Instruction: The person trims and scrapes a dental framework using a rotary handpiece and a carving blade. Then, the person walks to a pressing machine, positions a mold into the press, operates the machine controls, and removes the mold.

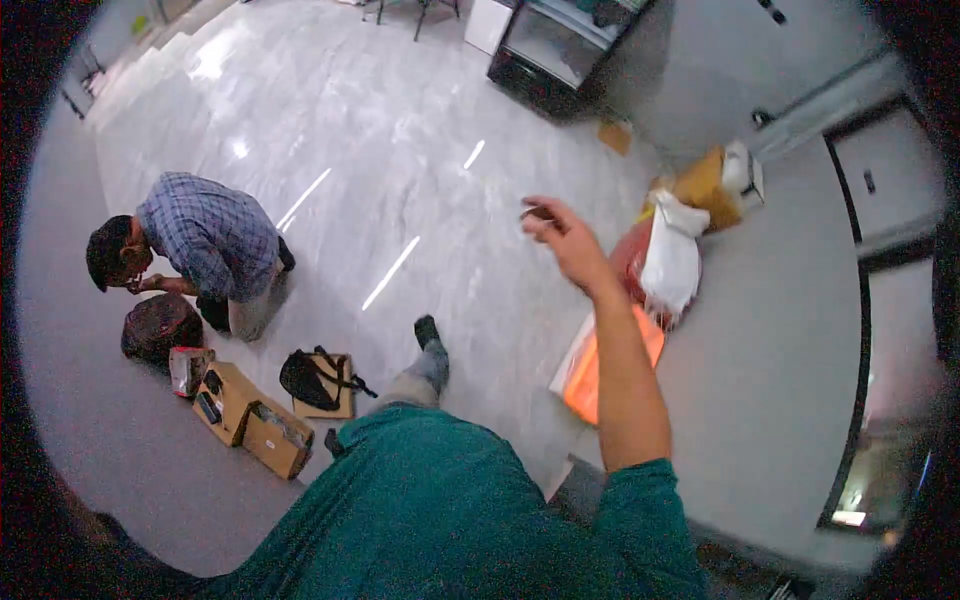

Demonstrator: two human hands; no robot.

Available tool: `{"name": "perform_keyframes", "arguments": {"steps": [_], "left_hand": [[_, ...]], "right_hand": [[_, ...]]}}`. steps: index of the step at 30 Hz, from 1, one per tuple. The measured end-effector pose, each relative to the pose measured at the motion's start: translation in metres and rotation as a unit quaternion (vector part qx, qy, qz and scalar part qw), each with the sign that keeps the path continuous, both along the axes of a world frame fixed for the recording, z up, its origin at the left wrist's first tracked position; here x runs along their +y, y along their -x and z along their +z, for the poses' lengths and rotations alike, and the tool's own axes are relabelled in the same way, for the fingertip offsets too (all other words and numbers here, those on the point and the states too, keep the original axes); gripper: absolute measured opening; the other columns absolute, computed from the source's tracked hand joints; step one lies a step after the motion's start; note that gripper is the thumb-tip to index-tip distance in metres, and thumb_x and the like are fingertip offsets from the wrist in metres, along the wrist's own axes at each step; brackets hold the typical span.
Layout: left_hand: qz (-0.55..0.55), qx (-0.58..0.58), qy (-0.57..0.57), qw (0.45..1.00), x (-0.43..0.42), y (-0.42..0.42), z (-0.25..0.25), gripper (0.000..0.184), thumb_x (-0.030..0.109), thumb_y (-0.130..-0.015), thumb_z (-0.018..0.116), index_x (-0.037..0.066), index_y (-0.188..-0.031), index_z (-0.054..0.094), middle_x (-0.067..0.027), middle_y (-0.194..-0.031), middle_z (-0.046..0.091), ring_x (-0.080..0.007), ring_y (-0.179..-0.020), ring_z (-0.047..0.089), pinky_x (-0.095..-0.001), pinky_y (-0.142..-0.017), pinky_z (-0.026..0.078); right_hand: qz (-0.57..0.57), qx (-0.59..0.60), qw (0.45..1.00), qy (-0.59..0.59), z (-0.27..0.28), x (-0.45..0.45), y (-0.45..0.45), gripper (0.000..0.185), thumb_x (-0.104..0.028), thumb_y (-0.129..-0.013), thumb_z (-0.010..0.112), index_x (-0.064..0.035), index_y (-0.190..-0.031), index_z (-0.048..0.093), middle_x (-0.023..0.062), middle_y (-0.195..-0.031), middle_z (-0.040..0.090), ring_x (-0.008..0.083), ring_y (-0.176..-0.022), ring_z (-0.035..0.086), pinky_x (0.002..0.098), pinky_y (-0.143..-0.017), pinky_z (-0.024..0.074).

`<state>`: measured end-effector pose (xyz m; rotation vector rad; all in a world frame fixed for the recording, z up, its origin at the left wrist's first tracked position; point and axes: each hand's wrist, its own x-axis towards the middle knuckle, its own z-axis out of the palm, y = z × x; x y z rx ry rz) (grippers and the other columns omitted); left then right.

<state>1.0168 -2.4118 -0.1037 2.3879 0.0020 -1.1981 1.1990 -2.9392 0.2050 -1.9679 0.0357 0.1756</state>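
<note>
Right hand: My right hand (562, 240) is raised over the pale floor (340, 130), bare arm stretched ahead.
Right fingers: loosely curled and blurred, with a dark patch between them; whether I grip anything, I cannot tell.
Left hand: out of view, so I cannot tell how its fingers stand.
White bag: The white bag (672, 262) lies to the right of my fingers, apart from them, against a dark red sack (631, 256).
Orange item: The orange item (585, 378) shows partly behind my forearm.
Far left: A person in a checked shirt (205, 232) kneels near open cardboard boxes (277, 438).
</note>
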Motion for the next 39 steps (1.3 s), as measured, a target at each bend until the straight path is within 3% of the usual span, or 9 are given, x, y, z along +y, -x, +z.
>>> {"name": "perform_keyframes", "arguments": {"steps": [11,14,18,22,31,32,34,35,39], "left_hand": [[-0.135,-0.621,0.056,0.770,-0.087,-0.693,0.498,0.046,0.037,-0.100,0.042,0.002,-0.126,0.056,-0.0212,-0.127,0.059,-0.0357,-0.118,0.055,-0.0429,-0.106,0.038],[-0.076,-0.539,0.019,0.839,-0.038,-0.800,0.432,0.046,0.037,-0.100,0.041,0.002,-0.126,0.056,-0.0216,-0.128,0.059,-0.0366,-0.119,0.054,-0.0433,-0.107,0.037],[0.120,-0.196,0.070,0.971,0.067,-0.764,0.120,0.076,0.057,-0.089,0.054,0.015,-0.147,0.031,-0.0199,-0.146,0.040,-0.0324,-0.137,0.034,-0.0415,-0.116,0.025],[0.368,0.120,0.021,0.922,0.143,-0.601,-0.032,0.068,0.053,-0.087,0.057,0.013,-0.137,0.036,-0.0168,-0.132,0.043,-0.0292,-0.125,0.038,-0.0404,-0.104,0.029],[0.668,0.041,0.126,0.732,0.305,-0.881,-0.129,0.030,0.026,-0.090,0.056,-0.001,-0.092,0.068,-0.0089,-0.077,0.065,-0.0228,-0.075,0.063,-0.0382,-0.064,0.051],[0.774,0.027,0.228,0.590,0.337,-0.990,-0.058,0.029,0.028,-0.091,0.057,0.000,-0.096,0.065,-0.0098,-0.082,0.066,-0.0221,-0.075,0.064,-0.0359,-0.065,0.052],[0.682,-0.114,0.222,0.688,0.403,-1.165,0.058,0.033,0.031,-0.096,0.053,0.001,-0.108,0.062,-0.0094,-0.096,0.068,-0.0195,-0.081,0.065,-0.0331,-0.069,0.053],[0.639,-0.180,0.215,0.716,0.443,-1.229,0.077,0.034,0.031,-0.097,0.052,0.002,-0.112,0.062,-0.0090,-0.099,0.068,-0.0179,-0.086,0.064,-0.0323,-0.072,0.052],[0.662,-0.305,0.259,0.633,0.556,-1.412,0.154,0.036,0.030,-0.098,0.049,0.001,-0.117,0.061,-0.0101,-0.099,0.068,-0.0182,-0.087,0.064,-0.0323,-0.081,0.051]], "right_hand": [[-0.079,0.349,0.922,0.146,-0.155,-0.052,-0.222,0.043,-0.034,-0.089,0.065,-0.0004,-0.115,0.060,0.0140,-0.107,0.067,0.0237,-0.093,0.065,0.0337,-0.081,0.0512],[-0.096,0.425,0.899,0.040,-0.179,-0.031,-0.334,0.035,-0.030,-0.089,0.064,-0.0024,-0.110,0.063,0.0097,-0.100,0.067,0.0172,-0.085,0.064,0.0286,-0.073,0.0507],[-0.058,0.266,0.961,0.052,-0.154,0.079,-0.573,0.034,-0.026,-0.090,0.063,-0.0015,-0.113,0.062,0.0089,-0.100,0.067,0.0156,-0.087,0.063,0.0278,-0.074,0.0496],[0.085,0.133,0.987,0.033,-0.093,0.217,-0.804,0.033,-0.024,-0.092,0.061,-0.0026,-0.117,0.062,0.0081,-0.101,0.067,0.0154,-0.090,0.063,0.0287,-0.079,0.0488],[0.177,0.150,0.971,0.058,-0.319,0.412,-1.166,0.027,-0.022,-0.094,0.057,-0.0036,-0.113,0.062,0.0065,-0.089,0.067,0.0137,-0.075,0.061,0.0270,-0.065,0.0498],[0.212,0.193,0.947,0.143,-0.323,0.420,-1.176,0.030,-0.028,-0.093,0.057,-0.0030,-0.110,0.064,0.0074,-0.088,0.067,0.0138,-0.074,0.061,0.0262,-0.064,0.0495],[0.395,0.144,0.900,0.115,-0.433,0.380,-1.190,0.034,-0.035,-0.089,0.057,-0.0043,-0.099,0.069,0.0066,-0.078,0.065,0.0165,-0.066,0.057,0.0331,-0.057,0.0460],[0.419,0.280,0.826,0.252,-0.343,0.419,-1.205,0.030,-0.028,-0.094,0.052,-0.0024,-0.086,0.064,0.0128,-0.076,0.064,0.0247,-0.073,0.061,0.0405,-0.068,0.0499],[0.263,0.431,0.842,0.189,-0.369,0.455,-1.307,0.033,-0.037,-0.089,0.063,-0.0047,-0.086,0.068,0.0114,-0.075,0.063,0.0247,-0.065,0.059,0.0397,-0.062,0.0491]]}}
